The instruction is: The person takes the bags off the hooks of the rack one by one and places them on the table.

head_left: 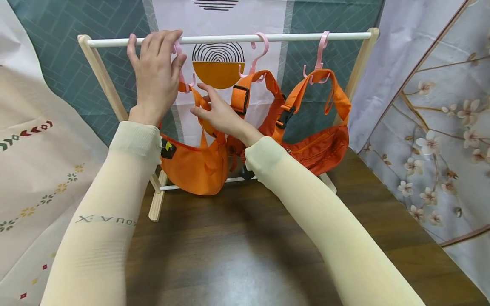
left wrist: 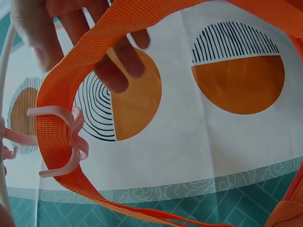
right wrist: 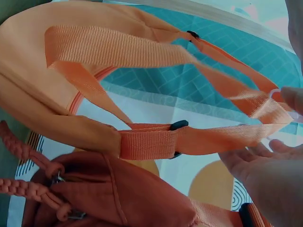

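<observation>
My left hand [head_left: 155, 70] reaches over the white rod at the left, its thumb and forefinger about a pink hook [head_left: 180, 55]. From that hook hangs an orange bag [head_left: 191, 165] by its strap; the left wrist view shows the webbing strap [left wrist: 57, 127] resting in the hook's prongs. Just right of the strap is my right hand [head_left: 222, 112], fingers loosely extended. The right wrist view has this hand [right wrist: 265, 175] beside the strap near its black buckle [right wrist: 179, 125]; whether it touches the strap is unclear.
Two redder bags hang to the right from other pink hooks [head_left: 261, 51], one bag [head_left: 325, 148] near the right end. The white rod [head_left: 226, 40] joins wooden side legs [head_left: 103, 80] on a brown table [head_left: 229, 255]. Patterned cloths surround the stand.
</observation>
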The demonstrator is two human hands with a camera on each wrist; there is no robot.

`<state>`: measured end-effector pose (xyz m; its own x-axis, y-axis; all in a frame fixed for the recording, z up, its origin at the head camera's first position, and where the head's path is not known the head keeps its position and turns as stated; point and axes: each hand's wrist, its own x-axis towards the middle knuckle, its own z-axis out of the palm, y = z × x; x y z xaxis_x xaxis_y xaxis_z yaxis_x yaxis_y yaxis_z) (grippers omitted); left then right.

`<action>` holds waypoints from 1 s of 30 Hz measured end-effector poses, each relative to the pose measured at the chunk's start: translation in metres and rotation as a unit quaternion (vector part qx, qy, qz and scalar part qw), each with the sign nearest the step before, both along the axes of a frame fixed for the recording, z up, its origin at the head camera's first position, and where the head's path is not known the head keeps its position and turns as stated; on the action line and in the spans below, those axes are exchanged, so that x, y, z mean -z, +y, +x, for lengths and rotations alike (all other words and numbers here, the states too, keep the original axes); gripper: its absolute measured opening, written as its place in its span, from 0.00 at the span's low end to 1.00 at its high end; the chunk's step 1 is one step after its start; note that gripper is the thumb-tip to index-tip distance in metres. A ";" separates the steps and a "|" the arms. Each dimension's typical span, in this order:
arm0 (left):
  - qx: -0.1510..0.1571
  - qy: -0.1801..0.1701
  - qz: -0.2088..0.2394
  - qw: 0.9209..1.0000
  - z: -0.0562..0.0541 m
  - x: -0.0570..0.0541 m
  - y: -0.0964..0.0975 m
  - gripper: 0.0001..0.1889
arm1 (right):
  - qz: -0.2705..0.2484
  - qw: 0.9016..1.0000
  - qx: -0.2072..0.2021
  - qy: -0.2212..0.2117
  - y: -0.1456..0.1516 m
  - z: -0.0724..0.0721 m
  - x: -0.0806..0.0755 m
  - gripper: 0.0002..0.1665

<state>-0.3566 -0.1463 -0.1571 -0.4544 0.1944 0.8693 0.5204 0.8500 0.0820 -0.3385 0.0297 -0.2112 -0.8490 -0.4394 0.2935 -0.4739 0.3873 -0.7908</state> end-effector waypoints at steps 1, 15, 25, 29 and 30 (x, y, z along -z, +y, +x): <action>0.000 0.000 0.001 1.000 0.000 -0.001 0.001 0.26 | -0.002 1.000 0.002 0.002 0.000 0.000 0.000 0.45; -0.013 -0.016 0.000 1.000 0.005 -0.005 0.001 0.27 | -0.104 0.994 -0.004 0.018 -0.001 0.000 -0.001 0.28; -0.017 -0.022 0.001 1.000 0.006 -0.006 0.002 0.28 | -0.236 0.971 -0.032 -0.017 -0.003 0.004 -0.017 0.24; -0.018 -0.026 0.001 0.999 0.007 -0.007 0.003 0.27 | -0.265 0.963 -0.045 -0.013 -0.004 0.007 -0.022 0.24; -0.018 -0.028 0.001 0.999 0.008 -0.007 0.003 0.27 | -0.273 0.961 -0.049 -0.015 -0.005 0.008 -0.023 0.24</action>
